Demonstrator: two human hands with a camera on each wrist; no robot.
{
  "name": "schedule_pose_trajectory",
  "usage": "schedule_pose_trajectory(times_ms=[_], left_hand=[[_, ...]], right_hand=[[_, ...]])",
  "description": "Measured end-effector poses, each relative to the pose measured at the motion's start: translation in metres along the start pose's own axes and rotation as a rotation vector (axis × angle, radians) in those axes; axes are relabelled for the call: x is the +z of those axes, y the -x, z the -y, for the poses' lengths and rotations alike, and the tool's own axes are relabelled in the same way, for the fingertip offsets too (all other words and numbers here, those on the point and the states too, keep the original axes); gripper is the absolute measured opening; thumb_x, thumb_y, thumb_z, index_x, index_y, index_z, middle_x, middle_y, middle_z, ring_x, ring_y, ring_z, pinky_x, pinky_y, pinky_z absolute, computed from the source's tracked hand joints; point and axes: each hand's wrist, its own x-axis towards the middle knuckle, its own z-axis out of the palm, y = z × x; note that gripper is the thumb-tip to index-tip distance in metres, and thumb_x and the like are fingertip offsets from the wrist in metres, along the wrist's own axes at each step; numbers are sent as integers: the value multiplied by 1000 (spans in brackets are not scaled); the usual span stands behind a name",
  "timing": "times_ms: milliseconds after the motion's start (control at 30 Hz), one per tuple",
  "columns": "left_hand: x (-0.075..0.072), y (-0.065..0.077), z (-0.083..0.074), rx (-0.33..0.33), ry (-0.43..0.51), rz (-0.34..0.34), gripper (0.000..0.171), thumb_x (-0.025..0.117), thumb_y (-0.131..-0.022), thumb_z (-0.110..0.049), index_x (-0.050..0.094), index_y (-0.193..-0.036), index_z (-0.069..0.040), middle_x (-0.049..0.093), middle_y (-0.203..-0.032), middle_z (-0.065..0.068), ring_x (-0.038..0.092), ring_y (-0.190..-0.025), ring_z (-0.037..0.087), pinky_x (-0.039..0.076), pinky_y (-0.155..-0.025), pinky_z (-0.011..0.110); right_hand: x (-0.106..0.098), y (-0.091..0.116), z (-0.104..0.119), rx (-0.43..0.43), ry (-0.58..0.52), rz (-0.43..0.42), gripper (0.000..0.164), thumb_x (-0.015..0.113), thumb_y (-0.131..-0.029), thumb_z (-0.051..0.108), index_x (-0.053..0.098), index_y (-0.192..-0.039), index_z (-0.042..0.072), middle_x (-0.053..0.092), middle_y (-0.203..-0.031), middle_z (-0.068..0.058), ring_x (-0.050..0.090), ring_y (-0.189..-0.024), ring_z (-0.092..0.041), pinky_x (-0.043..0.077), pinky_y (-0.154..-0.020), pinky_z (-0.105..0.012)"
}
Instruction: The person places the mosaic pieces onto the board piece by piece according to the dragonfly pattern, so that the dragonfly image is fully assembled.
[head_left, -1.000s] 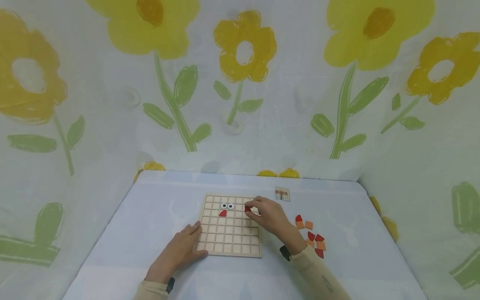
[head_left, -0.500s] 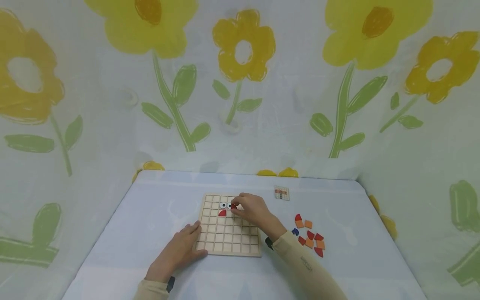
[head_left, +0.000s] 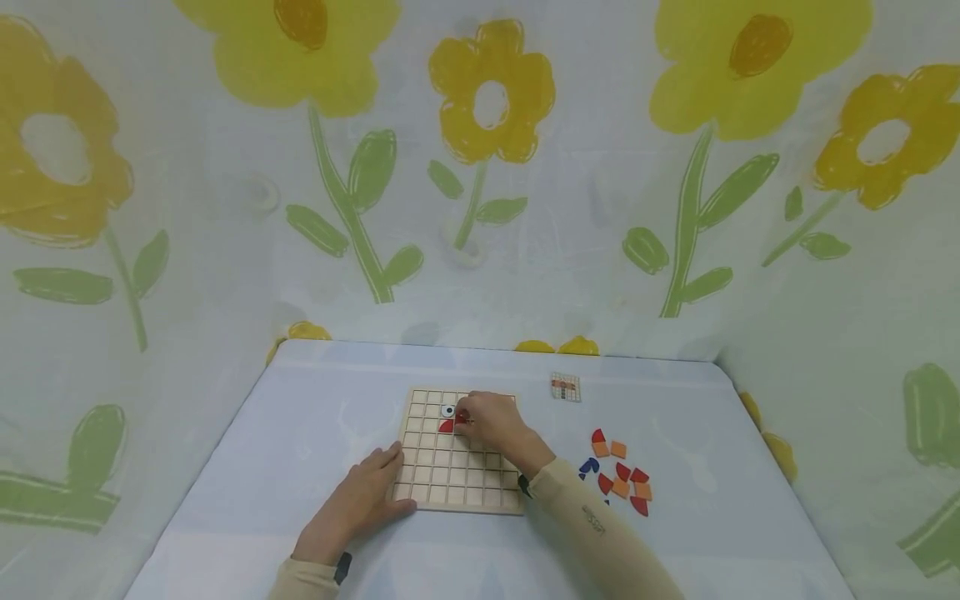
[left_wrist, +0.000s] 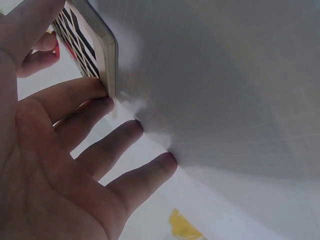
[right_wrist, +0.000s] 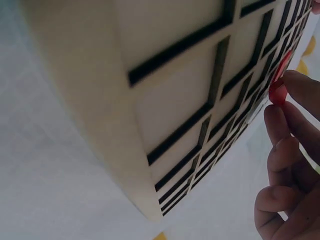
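Observation:
A wooden grid board (head_left: 457, 481) lies on the table. My left hand (head_left: 366, 490) rests at its left edge with fingers extended; in the left wrist view, fingertips (left_wrist: 102, 89) touch the board's side. Between thumb and fingers my right hand (head_left: 497, 422) pinches a small red quarter-circle tile (right_wrist: 278, 93), close over the upper middle cells. A second red tile (head_left: 446, 426) sits in a cell just left of it. Above that is a white eye tile (head_left: 447, 411) with a dark pupil. The right hand hides the other eye tile.
Right of the board lie several loose tiles: orange squares (head_left: 618, 450), red quarter-circles (head_left: 638, 505) and blue pieces (head_left: 590, 465). A small patterned card (head_left: 566, 387) lies beyond the board's far right corner. Flower-printed cloth (head_left: 480, 283) surrounds the table.
My right hand has moved left across the board with the red tile, to beside the placed red one. Blue pieces have come into view behind the arm. The left hand stays put.

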Motion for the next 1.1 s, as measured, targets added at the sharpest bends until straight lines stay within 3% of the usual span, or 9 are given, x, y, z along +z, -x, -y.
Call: schedule_pose_trajectory(times_ms=[200, 500, 1100], left_hand=[[-1, 0, -1, 5, -9, 2, 86, 82, -83, -44, 50, -146, 4, 39, -159, 16, 37, -143, 45, 35, -113, 65], [-2, -1, 0, 9, 7, 9, 86, 82, -83, -43, 49, -146, 5, 39, -159, 16, 37, -143, 45, 35, -113, 64], [-1, -1, 1, 13, 10, 15, 87, 82, -84, -42, 48, -146, 6, 39, -159, 18, 36, -143, 47, 35, -114, 64]], right_hand=[[4, -3, 1, 17, 29, 29, 21, 79, -89, 38, 79, -105, 23, 67, -87, 14, 55, -72, 0, 51, -64, -19], [3, -2, -1, -8, -8, 39, 21, 79, -90, 33, 80, -106, 20, 69, -90, 10, 56, -74, -3, 52, -67, -21], [0, -3, 1, 38, -47, 93, 15, 79, -91, 30, 82, -102, 21, 71, -91, 12, 57, -76, -2, 54, -70, -21]])
